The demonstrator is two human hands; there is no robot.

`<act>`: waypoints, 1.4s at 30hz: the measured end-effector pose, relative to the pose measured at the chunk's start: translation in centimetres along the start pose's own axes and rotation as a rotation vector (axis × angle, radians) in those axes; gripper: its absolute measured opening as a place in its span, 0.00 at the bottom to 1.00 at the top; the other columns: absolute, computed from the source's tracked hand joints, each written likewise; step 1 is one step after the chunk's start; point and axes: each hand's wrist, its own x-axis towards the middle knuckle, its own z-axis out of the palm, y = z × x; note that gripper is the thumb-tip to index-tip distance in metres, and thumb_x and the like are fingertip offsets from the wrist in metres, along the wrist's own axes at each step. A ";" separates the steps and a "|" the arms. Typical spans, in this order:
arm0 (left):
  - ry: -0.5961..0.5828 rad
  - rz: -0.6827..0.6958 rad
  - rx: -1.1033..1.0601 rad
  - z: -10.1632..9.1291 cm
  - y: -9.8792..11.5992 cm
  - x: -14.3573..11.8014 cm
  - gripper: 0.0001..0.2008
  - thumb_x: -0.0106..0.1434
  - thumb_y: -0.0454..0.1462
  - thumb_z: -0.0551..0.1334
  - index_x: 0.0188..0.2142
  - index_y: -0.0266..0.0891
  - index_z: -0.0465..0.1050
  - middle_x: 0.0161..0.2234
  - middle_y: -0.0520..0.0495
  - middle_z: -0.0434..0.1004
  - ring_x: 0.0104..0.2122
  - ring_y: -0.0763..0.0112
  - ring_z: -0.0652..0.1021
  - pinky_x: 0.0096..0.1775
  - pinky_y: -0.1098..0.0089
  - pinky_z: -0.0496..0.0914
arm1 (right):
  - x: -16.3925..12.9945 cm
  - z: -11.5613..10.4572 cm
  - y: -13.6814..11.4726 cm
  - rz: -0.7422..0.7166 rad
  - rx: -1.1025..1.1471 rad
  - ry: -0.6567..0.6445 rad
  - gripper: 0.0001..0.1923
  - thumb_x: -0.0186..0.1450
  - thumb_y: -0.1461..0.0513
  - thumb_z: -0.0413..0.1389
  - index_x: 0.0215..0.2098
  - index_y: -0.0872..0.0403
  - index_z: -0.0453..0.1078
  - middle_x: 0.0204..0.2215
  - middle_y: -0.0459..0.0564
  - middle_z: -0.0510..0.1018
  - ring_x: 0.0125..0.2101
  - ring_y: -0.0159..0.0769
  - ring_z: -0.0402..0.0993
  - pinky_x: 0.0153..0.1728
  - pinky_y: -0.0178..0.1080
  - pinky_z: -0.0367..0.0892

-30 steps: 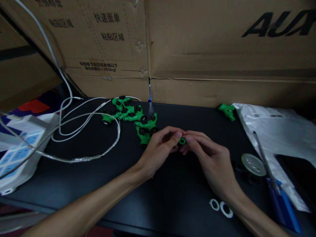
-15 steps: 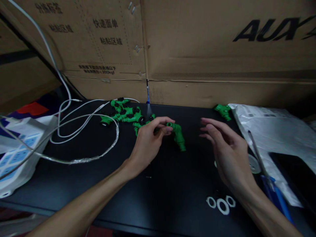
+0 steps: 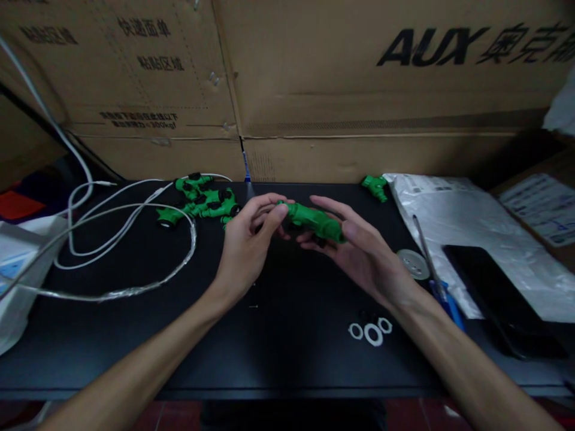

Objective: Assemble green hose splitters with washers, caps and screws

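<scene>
A green plastic hose connector (image 3: 317, 221) is raised above the dark table, lying nearly level between both hands. My left hand (image 3: 251, 236) pinches its left end between thumb and fingers. At the other end, my right hand (image 3: 359, 254) has its thumb against the connector and its fingers underneath, partly hidden. Several more green connectors with black parts (image 3: 206, 206) lie in a cluster beyond my left hand. One separate green connector (image 3: 375, 187) sits at the back right. White rings (image 3: 374, 335) lie on the table below my right forearm, beside small dark pieces.
White cables (image 3: 130, 209) loop across the left, near a white power strip (image 3: 22, 281). On the right are a round metal disc (image 3: 412, 264), a blue-handled screwdriver (image 3: 442, 293), a black phone (image 3: 498, 299) and a silvery-white bag (image 3: 449, 209). Cardboard boxes (image 3: 341, 90) wall off the back.
My right hand has moved left and taken the connector's free end. The connector has swung from hanging down to nearly level. The camera view has shifted right.
</scene>
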 end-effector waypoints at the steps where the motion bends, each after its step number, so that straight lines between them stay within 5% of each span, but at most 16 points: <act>1: 0.019 -0.024 -0.009 0.0 0.0 0.1 0.09 0.66 0.39 0.66 0.43 0.37 0.75 0.36 0.49 0.80 0.26 0.78 0.75 0.31 0.76 0.74 | 0.0 -0.1 0.0 -0.038 -0.026 -0.034 0.24 0.64 0.53 0.64 0.58 0.43 0.72 0.53 0.48 0.79 0.50 0.41 0.78 0.57 0.46 0.70; 5: -0.004 -0.065 0.061 -0.4 -0.2 0.3 0.12 0.65 0.42 0.66 0.44 0.37 0.74 0.35 0.50 0.78 0.27 0.75 0.76 0.31 0.74 0.74 | 0.4 -0.4 0.4 -0.107 -0.210 0.057 0.26 0.58 0.61 0.70 0.54 0.41 0.73 0.46 0.43 0.80 0.44 0.35 0.80 0.50 0.41 0.73; 10: -0.022 0.112 0.387 -0.2 0.8 -1.0 0.11 0.64 0.42 0.68 0.43 0.40 0.73 0.41 0.50 0.77 0.32 0.75 0.75 0.34 0.74 0.71 | 1.2 -1.4 0.4 -0.252 -0.212 0.388 0.18 0.61 0.52 0.67 0.47 0.46 0.72 0.39 0.43 0.77 0.34 0.33 0.78 0.37 0.39 0.75; 11: -0.127 0.149 0.449 0.1 1.1 -1.6 0.09 0.66 0.42 0.67 0.41 0.40 0.75 0.38 0.51 0.77 0.33 0.74 0.75 0.36 0.73 0.70 | 1.3 -1.6 0.3 -0.264 -0.186 0.439 0.17 0.61 0.50 0.66 0.44 0.47 0.72 0.39 0.43 0.75 0.35 0.33 0.78 0.37 0.39 0.75; 14: -0.690 0.167 0.551 1.9 1.5 -3.7 0.08 0.69 0.42 0.65 0.43 0.42 0.79 0.41 0.50 0.79 0.39 0.71 0.78 0.43 0.70 0.72 | 1.3 -2.0 0.1 -0.260 -0.146 0.493 0.17 0.62 0.47 0.65 0.36 0.49 0.69 0.35 0.42 0.71 0.35 0.32 0.74 0.35 0.37 0.74; 18: -0.926 0.201 0.656 4.5 0.3 -5.2 0.13 0.69 0.43 0.64 0.49 0.40 0.78 0.47 0.46 0.79 0.46 0.63 0.79 0.48 0.63 0.73 | 1.4 -2.1 0.7 -0.220 -0.159 0.522 0.20 0.65 0.44 0.60 0.32 0.51 0.68 0.31 0.43 0.69 0.33 0.31 0.69 0.32 0.34 0.69; 24: -0.946 0.216 0.622 6.1 -1.3 -4.7 0.07 0.68 0.37 0.66 0.43 0.39 0.79 0.46 0.45 0.79 0.45 0.63 0.80 0.49 0.64 0.73 | 1.3 -2.0 1.6 -0.122 -0.184 0.504 0.20 0.64 0.44 0.60 0.36 0.51 0.70 0.37 0.45 0.74 0.35 0.32 0.68 0.31 0.35 0.64; 29: -0.926 0.083 0.488 6.2 0.2 -4.4 0.03 0.65 0.36 0.68 0.37 0.38 0.79 0.38 0.47 0.82 0.38 0.67 0.80 0.43 0.68 0.72 | 1.1 -1.5 1.2 -0.062 -0.160 0.432 0.19 0.63 0.46 0.63 0.42 0.49 0.71 0.43 0.46 0.76 0.42 0.35 0.70 0.33 0.35 0.66; 33: -0.743 -0.071 0.387 3.7 2.6 -3.1 0.06 0.65 0.39 0.68 0.37 0.39 0.79 0.29 0.52 0.79 0.29 0.72 0.77 0.32 0.72 0.69 | 0.7 -1.2 0.9 0.070 -0.152 0.363 0.20 0.60 0.49 0.67 0.46 0.49 0.72 0.42 0.47 0.75 0.42 0.36 0.71 0.34 0.35 0.67; 35: -0.569 -0.059 0.320 1.8 3.0 -1.9 0.07 0.65 0.40 0.67 0.39 0.39 0.78 0.33 0.51 0.80 0.32 0.73 0.78 0.36 0.72 0.70 | 0.5 -0.9 1.1 0.134 -0.151 0.292 0.21 0.60 0.50 0.67 0.48 0.48 0.73 0.41 0.48 0.75 0.42 0.37 0.72 0.34 0.35 0.69; 42: -0.374 -0.069 0.167 -1.6 0.2 0.7 0.09 0.65 0.42 0.67 0.40 0.38 0.79 0.36 0.49 0.82 0.36 0.71 0.80 0.39 0.71 0.72 | 0.0 0.5 2.0 0.249 -0.219 0.094 0.20 0.61 0.52 0.67 0.50 0.48 0.75 0.42 0.49 0.75 0.44 0.38 0.70 0.33 0.35 0.72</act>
